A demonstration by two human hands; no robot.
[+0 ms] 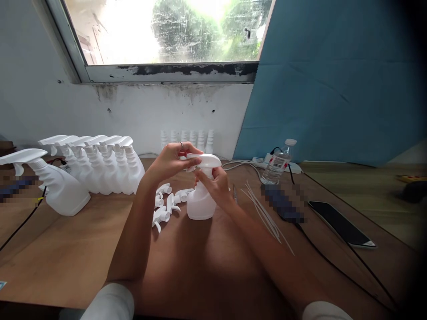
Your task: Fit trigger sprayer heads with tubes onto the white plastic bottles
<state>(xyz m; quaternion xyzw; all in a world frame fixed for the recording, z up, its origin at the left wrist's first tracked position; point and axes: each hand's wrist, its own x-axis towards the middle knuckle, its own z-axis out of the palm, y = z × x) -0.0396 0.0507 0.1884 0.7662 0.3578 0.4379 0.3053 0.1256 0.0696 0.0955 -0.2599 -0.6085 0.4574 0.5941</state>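
Observation:
A white plastic spray bottle (pixel 201 207) stands upright on the brown table, with a white trigger head (pixel 211 160) on its neck. My left hand (pixel 171 161) grips the nozzle end of the head between thumb and fingers. Around the collar just below, the fingers of my right hand (pixel 219 186) are closed on the bottle's neck. Parts of the neck and trigger are hidden by my fingers. Several loose white trigger heads (pixel 171 204) lie on the table, left of the bottle.
Headed spray bottles (pixel 106 166) stand in a row at left, one spray bottle (pixel 65 192) nearer. Headless bottles (pixel 209 141) line the wall. To the right are thin white tubes (pixel 265 213), a water bottle (pixel 278 162), a phone (pixel 340 223) and cables (pixel 336 270).

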